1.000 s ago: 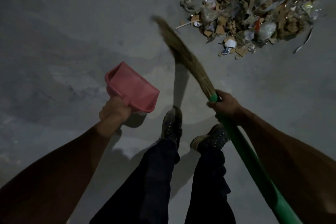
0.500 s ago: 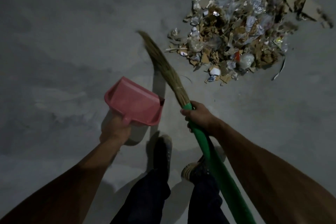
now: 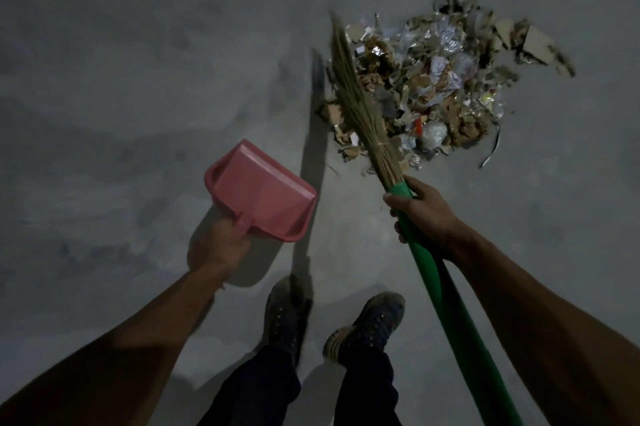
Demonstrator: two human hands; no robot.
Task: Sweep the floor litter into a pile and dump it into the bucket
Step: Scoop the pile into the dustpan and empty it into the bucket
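Head view: left hand (image 3: 218, 245) grips the handle of a pink dustpan (image 3: 259, 188) at centre left, pan mouth facing the upper left. Right hand (image 3: 420, 212) is clamped round the green handle of the broom (image 3: 360, 107), just below the bristles. Bristles slant up across the left edge of the litter pile (image 3: 440, 86) in the upper right. Two shoes (image 3: 367, 325) stand on the grey floor (image 3: 121, 79) at lower centre
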